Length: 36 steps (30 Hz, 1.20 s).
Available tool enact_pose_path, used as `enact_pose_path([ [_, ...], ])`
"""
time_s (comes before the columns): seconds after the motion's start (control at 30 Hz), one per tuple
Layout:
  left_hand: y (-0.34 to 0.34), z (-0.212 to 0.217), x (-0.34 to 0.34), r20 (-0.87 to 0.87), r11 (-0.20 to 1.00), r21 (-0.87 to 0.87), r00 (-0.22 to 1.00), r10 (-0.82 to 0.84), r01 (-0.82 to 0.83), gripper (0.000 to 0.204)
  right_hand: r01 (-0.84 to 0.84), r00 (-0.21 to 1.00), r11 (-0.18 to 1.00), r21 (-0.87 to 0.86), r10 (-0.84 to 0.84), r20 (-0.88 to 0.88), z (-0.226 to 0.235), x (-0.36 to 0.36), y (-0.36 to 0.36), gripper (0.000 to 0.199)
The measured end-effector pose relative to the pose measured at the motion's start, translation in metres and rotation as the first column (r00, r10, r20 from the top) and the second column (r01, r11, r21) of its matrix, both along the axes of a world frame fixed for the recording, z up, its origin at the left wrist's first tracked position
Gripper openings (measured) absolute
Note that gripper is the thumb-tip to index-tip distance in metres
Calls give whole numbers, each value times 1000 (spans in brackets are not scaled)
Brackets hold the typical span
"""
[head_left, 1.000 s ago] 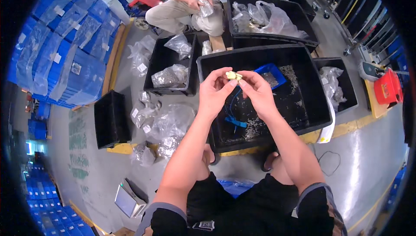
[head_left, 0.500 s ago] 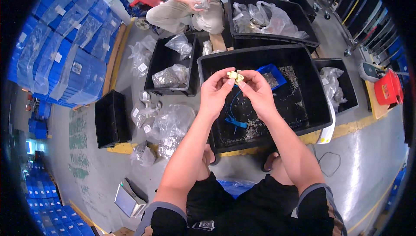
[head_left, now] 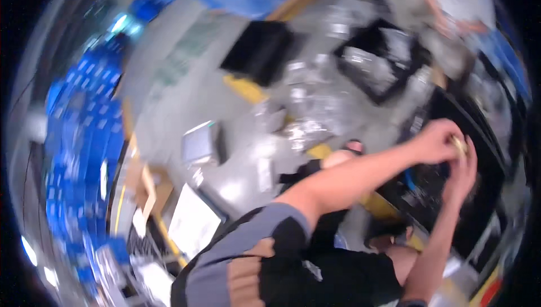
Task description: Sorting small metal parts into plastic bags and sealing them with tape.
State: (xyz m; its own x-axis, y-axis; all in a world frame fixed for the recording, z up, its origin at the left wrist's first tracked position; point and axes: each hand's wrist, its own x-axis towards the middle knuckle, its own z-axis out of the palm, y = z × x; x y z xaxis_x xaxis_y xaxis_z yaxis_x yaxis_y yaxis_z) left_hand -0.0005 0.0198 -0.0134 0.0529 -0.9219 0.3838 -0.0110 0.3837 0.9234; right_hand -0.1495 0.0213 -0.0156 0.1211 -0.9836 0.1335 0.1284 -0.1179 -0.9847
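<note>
Both my hands are held together at the right of the view, over the large black tray (head_left: 486, 174). My left hand (head_left: 435, 141) has its fingers closed around a small pale yellow piece (head_left: 460, 147). My right hand (head_left: 462, 176) grips the same piece from the other side, fingertips close to the left ones. Motion blur and the fingers hide most of the piece, so its kind cannot be told. Below the hands, a blue strap-like item (head_left: 410, 181) shows smeared in the tray.
A black bin of clear bags (head_left: 378, 96) stands beyond my left arm, with more clear plastic bags (head_left: 315, 107) on the floor. A black crate (head_left: 256, 53), a flat grey device (head_left: 198, 142) and stacked blue boxes (head_left: 84, 160) lie leftward. Another person (head_left: 465, 3) is at the far right.
The view has swung left and blurred, so hands and tray now appear at the right. The yellow piece is still between both hands. More of the floor and blue boxes at left shows.
</note>
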Motion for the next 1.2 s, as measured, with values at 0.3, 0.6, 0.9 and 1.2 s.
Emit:
enact_pose_path([
  [0.3,81,-1,35,-196,985,36,966,170,-166,23,-135,975,991,-21,129,-180,-24,5,22,36],
  [0.6,108,-16,30,-215,934,281,963,-162,220,22,-70,935,996,-61,45,-351,-5,26,93,47],
  [0.9,100,-38,54,60,924,358,984,-168,136,31,-177,973,976,127,193,-126,-7,6,52,44],
  [1.2,97,65,-4,-283,496,835,959,16,238,17,116,993,903,413,-116,-24,43,-30,102,50],
])
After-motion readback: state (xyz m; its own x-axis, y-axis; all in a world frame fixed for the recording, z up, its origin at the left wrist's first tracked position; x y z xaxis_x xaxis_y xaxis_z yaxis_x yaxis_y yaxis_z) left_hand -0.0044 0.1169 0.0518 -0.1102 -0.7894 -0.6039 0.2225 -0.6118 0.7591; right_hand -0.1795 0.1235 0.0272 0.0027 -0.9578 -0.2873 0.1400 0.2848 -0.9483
